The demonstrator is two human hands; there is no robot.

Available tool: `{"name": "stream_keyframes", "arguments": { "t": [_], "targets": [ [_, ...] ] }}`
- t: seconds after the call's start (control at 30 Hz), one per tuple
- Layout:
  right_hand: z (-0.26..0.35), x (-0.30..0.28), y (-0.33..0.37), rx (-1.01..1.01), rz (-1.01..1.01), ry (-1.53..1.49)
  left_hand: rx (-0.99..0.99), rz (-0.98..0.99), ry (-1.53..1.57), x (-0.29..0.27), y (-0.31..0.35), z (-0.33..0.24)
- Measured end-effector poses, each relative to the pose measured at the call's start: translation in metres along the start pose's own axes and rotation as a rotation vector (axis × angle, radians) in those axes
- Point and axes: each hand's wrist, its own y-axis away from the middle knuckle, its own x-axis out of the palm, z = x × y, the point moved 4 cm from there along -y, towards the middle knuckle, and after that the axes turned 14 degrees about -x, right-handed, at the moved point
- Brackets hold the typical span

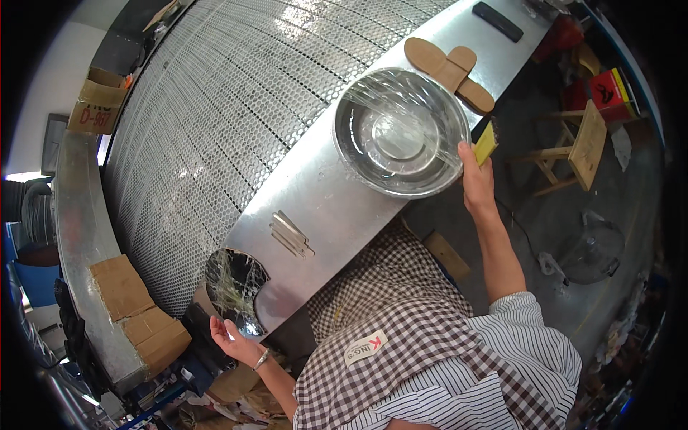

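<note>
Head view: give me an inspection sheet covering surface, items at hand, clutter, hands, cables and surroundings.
Surface: metal ledge beside a honeycomb-patterned bed.
Items at hand: metal basin, with clear streaks across it, their nature unclear; yellow item beside it, kind unclear.
Clutter: slim metal tools, brown flat pieces and a dark oblong block on the ledge.
Hands: right hand grips the basin's rim; left hand open, empty, near shiny clear strands.
Cables: thin dark cord at floor level.
Surroundings: wooden stool, cardboard box, flattened cardboard.

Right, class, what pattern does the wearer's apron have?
The apron is checked, dark brown and off-white; the head view shows it best.
</note>
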Motion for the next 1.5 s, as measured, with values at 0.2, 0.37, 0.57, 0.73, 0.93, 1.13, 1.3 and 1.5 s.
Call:
{"name": "stream_keyframes", "arguments": {
  "t": [0.2, 0.37, 0.57, 0.73, 0.93, 1.13, 1.3, 1.5],
  "targets": [
    [0.028, 0.004, 0.027, 0.334, 0.044, -0.284, -0.018, 0.098, 0.056, 0.018, 0.010, -0.009],
    [0.039, -0.004, 0.042, 0.309, 0.046, -0.251, -0.098, 0.148, 0.082, 0.020, 0.013, 0.000],
    [0.047, -0.035, 0.050, 0.208, -0.052, -0.116, -0.124, 0.166, 0.083, 0.014, 0.012, 0.007],
    [0.051, -0.054, 0.058, 0.254, -0.103, -0.128, -0.168, 0.190, 0.119, 0.014, 0.009, 0.016],
    [0.043, -0.042, 0.063, 0.157, -0.141, -0.086, -0.144, 0.232, 0.143, 0.018, 0.004, 0.022],
    [0.051, -0.012, 0.054, -0.127, -0.146, 0.189, -0.188, 0.244, 0.161, 0.012, 0.008, 0.017],
    [0.038, 0.014, 0.040, -0.184, -0.097, 0.165, -0.201, 0.197, 0.159, 0.000, 0.008, 0.023],
    [0.034, 0.012, 0.030, -0.245, -0.097, 0.217, -0.202, 0.189, 0.174, -0.008, 0.008, 0.022]
  ]
}}
